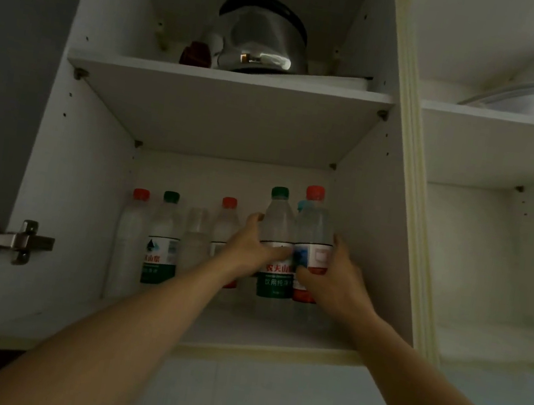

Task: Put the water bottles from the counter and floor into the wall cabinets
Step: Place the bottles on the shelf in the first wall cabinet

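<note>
Two wall cabinets fill the frame: the left cabinet [89, 175] with its door swung open at the far left, the right cabinet [496, 139] beside it. On the upper shelf [229, 76] at top centre sits a steel kettle [262, 40]. Lower centre, both forearms reach onto the bottom shelf [239, 330]. The left hand [251, 248] wraps the green-capped bottle [278, 245]; the right hand [333, 281] grips the red-capped bottle [313, 240] touching it. Four more bottles [163, 239] stand in a row at the back left.
</note>
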A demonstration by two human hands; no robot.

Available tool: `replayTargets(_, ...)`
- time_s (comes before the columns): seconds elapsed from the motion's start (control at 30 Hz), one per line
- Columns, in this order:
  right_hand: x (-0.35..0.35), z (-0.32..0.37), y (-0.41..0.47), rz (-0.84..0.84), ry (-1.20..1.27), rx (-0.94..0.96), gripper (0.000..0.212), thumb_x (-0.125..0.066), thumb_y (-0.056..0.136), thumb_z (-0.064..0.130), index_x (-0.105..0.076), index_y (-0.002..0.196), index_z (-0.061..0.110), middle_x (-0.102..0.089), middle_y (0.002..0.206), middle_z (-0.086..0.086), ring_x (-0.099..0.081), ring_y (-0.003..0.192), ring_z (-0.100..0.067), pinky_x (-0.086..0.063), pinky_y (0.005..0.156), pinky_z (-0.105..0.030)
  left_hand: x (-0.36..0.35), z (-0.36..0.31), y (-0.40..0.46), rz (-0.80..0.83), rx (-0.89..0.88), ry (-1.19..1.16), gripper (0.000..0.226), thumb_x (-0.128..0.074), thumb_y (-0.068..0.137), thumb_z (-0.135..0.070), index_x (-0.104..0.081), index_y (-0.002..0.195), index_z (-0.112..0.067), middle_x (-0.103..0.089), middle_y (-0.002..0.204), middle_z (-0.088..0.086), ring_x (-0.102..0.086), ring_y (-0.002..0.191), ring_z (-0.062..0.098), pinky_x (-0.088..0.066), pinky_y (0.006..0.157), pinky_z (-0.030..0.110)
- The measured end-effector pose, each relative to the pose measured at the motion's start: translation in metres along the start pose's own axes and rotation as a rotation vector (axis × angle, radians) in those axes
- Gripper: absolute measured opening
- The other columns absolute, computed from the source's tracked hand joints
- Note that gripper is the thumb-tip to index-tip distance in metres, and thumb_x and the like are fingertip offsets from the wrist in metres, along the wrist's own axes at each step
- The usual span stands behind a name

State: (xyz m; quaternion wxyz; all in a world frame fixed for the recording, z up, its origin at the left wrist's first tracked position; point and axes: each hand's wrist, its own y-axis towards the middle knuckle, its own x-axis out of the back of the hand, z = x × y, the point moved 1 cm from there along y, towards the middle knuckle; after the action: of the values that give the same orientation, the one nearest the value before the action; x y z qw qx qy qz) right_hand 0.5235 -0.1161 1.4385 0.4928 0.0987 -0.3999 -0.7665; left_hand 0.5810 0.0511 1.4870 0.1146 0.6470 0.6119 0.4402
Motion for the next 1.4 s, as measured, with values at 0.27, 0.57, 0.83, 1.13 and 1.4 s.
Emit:
replayTargets(0.27,0.001,-0.002,-0.003,0.033,-0.007,0.022,0.070,-0.078,0.086,0.020,-0.038,0.143,0.025,-0.063,0.124,-0.001,-0.064,0.099,-0.017,-0.050,0.068,-0.021,0.005,-0.007,-0.008,-0.012,0.014,0.023,0.073,-0.084,0.080,-0.023,-0.037,0.137,-0.019,-0.061,0.114,-0.003,-0.062,0.101,0.013,-0.053,0.072,0.027)
replayTargets(0.57,0.003,0.008,0.004,0.086,-0.086,-0.083,0.051,-0.083,0.081,0.024,-0.055,0.123,0.018,-0.066,0.110,-0.003,-0.066,0.094,-0.020,-0.057,0.074,-0.033,0.071,-0.010,-0.035,0.057,0.210,0.098,0.048,-0.076,0.088,-0.015,-0.041,0.117,-0.032,-0.059,0.105,-0.006,-0.064,0.098,0.018,-0.059,0.066,0.034)
replayTargets(0.83,-0.045,0.041,0.006,0.217,-0.148,-0.037,0.041,-0.086,0.078,0.027,-0.053,0.103,0.025,-0.063,0.094,0.002,-0.062,0.079,-0.010,-0.049,0.062,-0.024,0.126,0.007,-0.055,-0.094,0.331,0.231,0.058,-0.075,0.088,-0.014,-0.044,0.137,-0.020,-0.062,0.105,0.002,-0.062,0.089,0.015,-0.055,0.066,0.033)
replayTargets(1.13,-0.098,0.059,0.014,0.290,-0.109,-0.056,0.051,-0.085,0.079,0.027,-0.047,0.111,0.016,-0.057,0.095,0.000,-0.058,0.079,-0.011,-0.047,0.057,-0.023,0.161,0.028,-0.074,-0.274,0.347,0.196,0.092,-0.077,0.084,-0.010,-0.023,0.157,-0.024,-0.046,0.143,0.017,-0.053,0.126,0.036,-0.048,0.106,0.055)
replayTargets(1.4,-0.130,0.074,0.013,0.359,-0.018,-0.081,0.059,-0.085,0.078,0.025,-0.046,0.121,0.015,-0.058,0.100,-0.001,-0.061,0.086,-0.015,-0.052,0.064,-0.026,0.164,0.031,-0.077,-0.338,0.365,0.336,0.085,-0.077,0.087,-0.017,-0.022,0.152,-0.015,-0.048,0.138,0.018,-0.057,0.119,0.034,-0.053,0.100,0.051)
